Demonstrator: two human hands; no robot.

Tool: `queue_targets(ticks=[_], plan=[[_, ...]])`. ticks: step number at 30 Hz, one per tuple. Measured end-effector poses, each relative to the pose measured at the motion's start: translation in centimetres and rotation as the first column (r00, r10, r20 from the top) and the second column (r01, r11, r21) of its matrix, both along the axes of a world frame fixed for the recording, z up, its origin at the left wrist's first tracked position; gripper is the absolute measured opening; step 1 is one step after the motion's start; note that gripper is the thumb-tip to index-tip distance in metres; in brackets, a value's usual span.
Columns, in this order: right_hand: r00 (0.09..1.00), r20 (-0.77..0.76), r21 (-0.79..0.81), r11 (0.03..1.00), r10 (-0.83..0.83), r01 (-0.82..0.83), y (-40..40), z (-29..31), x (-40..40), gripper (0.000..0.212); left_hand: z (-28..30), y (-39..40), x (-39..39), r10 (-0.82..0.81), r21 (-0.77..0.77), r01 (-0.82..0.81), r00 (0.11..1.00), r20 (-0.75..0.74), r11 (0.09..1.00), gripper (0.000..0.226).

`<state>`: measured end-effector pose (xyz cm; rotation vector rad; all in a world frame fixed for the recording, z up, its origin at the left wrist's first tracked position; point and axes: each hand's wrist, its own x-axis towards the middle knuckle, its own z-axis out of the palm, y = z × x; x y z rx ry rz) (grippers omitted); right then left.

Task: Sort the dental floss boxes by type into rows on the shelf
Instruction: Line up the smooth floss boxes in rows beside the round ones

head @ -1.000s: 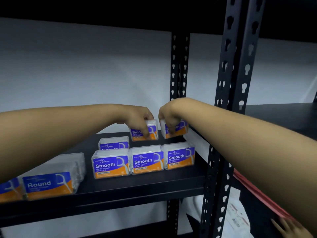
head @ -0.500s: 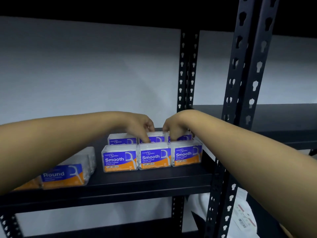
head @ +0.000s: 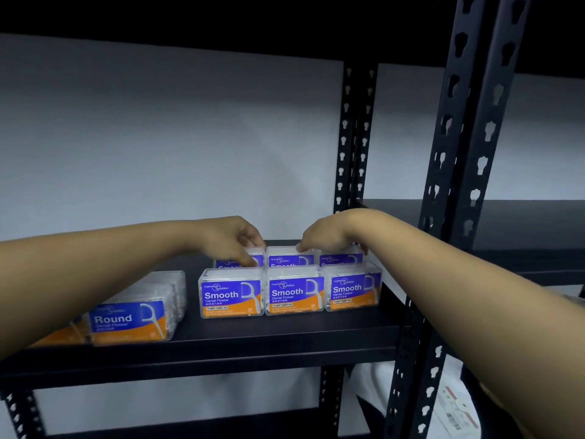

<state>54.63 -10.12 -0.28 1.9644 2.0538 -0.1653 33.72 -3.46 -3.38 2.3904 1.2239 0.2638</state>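
Two hands reach to the back of the black shelf [head: 285, 340]. Left hand [head: 232, 240] curls its fingers over the rear left box [head: 253, 259], gripping its top; right hand [head: 326, 236] has fingers bent down on the tops of the rear middle box [head: 289, 258] and rear right box [head: 342, 258], though whether it grips either I cannot tell. Just ahead, three clear boxes [head: 292, 293] with blue-and-orange labels stand side by side, touching, reading "Smooth Dental Flosser". Farther left, apart from them, lies a "Round" box [head: 129, 321] with others stacked behind. Black perforated uprights [head: 468, 153] frame a pale wall [head: 158, 137].
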Motion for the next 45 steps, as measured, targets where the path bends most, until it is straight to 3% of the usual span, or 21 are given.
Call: queue_targets(ticks=[3,6,17,25,32,35,45], plan=[[1.000,0.016,0.011,1.000,0.023,-0.024,-0.8,0.2,0.1,0.048,0.2,-0.8,0.7,-0.016,-0.037,0.018,0.999,0.045,0.999,0.029],[0.998,-0.062,0.027,1.000,-0.013,0.014,-0.6,-0.1,0.5,0.050,0.1,-1.6,1.5,-0.024,-0.085,0.030,0.998,0.062,0.996,0.028],[0.985,-0.173,0.041,0.999,-0.011,0.019,-1.9,-0.7,0.8,0.047,0.4,-2.9,1.7,-0.015,-0.140,0.016,1.000,0.012,0.990,0.034],[0.990,-0.095,0.072,0.992,0.107,-0.100,-4.0,-0.5,0.9,0.042,0.6,-4.3,1.4,-0.039,-0.137,0.038,0.999,-0.005,0.990,0.034],[0.951,-0.308,0.165,0.986,0.043,0.009,-4.2,-1.7,1.7,0.044,0.5,-5.7,2.1,0.000,0.025,0.002,0.996,-0.088,1.000,0.040],[0.936,-0.350,0.198,0.980,0.043,0.029,-4.5,-2.3,1.8,0.043,-0.4,-6.5,2.6,0.036,0.146,-0.023,0.996,-0.085,0.989,0.042],[0.900,-0.418,0.278,0.961,0.128,-0.007,-4.6,-3.7,2.0,0.042,-2.5,-7.1,2.6,0.040,0.322,-0.029,0.999,-0.029,0.946,0.045]])
